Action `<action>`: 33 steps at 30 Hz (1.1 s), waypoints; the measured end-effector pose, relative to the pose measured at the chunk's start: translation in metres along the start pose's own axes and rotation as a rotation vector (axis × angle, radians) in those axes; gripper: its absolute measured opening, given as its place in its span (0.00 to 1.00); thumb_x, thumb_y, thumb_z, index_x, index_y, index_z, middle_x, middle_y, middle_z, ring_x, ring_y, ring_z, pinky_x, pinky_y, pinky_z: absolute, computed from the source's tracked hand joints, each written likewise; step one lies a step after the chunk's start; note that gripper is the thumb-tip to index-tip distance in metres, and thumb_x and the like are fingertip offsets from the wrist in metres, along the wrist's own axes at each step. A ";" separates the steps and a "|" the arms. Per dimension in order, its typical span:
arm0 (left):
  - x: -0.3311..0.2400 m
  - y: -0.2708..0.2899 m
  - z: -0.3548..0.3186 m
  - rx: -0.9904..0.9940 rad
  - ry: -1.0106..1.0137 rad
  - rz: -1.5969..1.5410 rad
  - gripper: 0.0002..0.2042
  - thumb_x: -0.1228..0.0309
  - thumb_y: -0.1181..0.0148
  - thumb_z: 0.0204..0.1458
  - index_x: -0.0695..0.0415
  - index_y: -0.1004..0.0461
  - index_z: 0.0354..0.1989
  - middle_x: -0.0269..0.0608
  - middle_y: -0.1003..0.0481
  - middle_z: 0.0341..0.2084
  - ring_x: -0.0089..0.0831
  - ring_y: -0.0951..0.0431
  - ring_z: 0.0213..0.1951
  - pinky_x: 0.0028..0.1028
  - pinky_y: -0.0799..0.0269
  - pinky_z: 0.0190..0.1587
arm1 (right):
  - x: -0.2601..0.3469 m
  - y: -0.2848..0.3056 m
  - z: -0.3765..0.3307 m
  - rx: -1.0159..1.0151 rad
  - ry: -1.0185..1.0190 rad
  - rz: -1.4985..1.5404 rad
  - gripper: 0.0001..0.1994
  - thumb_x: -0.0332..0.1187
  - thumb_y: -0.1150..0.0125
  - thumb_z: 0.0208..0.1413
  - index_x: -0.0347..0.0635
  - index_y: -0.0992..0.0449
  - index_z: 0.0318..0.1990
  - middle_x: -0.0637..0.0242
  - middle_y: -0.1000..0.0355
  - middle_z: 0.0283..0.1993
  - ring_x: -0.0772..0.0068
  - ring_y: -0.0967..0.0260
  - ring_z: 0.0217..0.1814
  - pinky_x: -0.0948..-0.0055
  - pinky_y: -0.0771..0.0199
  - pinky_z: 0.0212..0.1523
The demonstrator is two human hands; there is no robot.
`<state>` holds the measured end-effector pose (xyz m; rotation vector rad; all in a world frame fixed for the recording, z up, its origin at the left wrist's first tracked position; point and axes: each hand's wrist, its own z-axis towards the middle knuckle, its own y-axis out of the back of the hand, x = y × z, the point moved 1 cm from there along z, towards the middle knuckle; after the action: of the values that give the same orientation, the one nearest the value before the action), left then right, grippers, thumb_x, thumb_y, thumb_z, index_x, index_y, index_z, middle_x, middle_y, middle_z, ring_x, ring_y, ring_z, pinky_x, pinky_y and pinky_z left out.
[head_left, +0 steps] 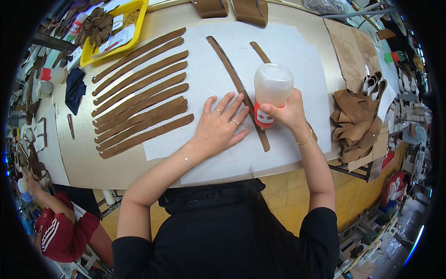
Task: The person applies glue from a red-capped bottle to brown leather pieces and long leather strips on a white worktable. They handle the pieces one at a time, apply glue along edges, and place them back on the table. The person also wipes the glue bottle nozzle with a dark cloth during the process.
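A long brown strip (pixel 227 64) lies slanted on a white sheet (pixel 304 58), with a dark, glossy line along its upper part. My left hand (pixel 220 124) rests flat beside it, fingers spread and fingertips at the strip's edge. In my right hand (pixel 290 111) is a translucent squeeze bottle (pixel 274 83), closed in the fingers and tipped with its red end down over the strip's lower part. Where the bottle's tip meets the strip is hidden. A second brown strip (pixel 260 52) runs behind the bottle and my right hand, its middle covered.
Several brown strips (pixel 141 104) lie in a row to the left. Beyond them stands a yellow tray (pixel 139 28) of brown pieces. A dark cloth (pixel 75 88) and a slim tool (pixel 70 126) lie farther left. Brown pieces (pixel 355 121) are heaped at right. Another person (pixel 65 228) sits lower left.
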<state>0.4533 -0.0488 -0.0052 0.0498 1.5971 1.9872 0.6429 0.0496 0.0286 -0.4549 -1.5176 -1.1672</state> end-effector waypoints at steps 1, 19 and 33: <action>-0.001 0.000 0.000 0.001 0.003 -0.003 0.25 0.56 0.37 0.46 0.53 0.28 0.52 0.44 0.36 0.60 0.39 0.40 0.62 0.47 0.45 0.58 | -0.001 0.001 -0.002 0.003 -0.006 -0.003 0.26 0.49 0.28 0.42 0.34 0.24 0.40 0.60 0.22 0.34 0.70 0.24 0.35 0.72 0.24 0.37; -0.027 0.000 -0.017 0.043 -0.177 -0.105 0.23 0.61 0.36 0.45 0.53 0.28 0.51 0.41 0.32 0.53 0.37 0.36 0.57 0.45 0.44 0.55 | -0.012 0.003 -0.010 -0.080 -0.108 0.062 0.26 0.51 0.29 0.43 0.34 0.23 0.38 0.61 0.22 0.33 0.70 0.23 0.36 0.72 0.24 0.37; -0.028 -0.001 -0.017 0.047 -0.168 -0.103 0.22 0.60 0.37 0.45 0.52 0.27 0.50 0.41 0.32 0.53 0.37 0.36 0.58 0.45 0.44 0.56 | -0.002 0.002 -0.042 -0.115 -0.042 0.091 0.26 0.52 0.28 0.40 0.35 0.23 0.36 0.61 0.22 0.32 0.69 0.24 0.34 0.72 0.24 0.36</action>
<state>0.4705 -0.0765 -0.0015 0.1458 1.5079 1.8180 0.6673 0.0151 0.0229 -0.6232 -1.4547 -1.1839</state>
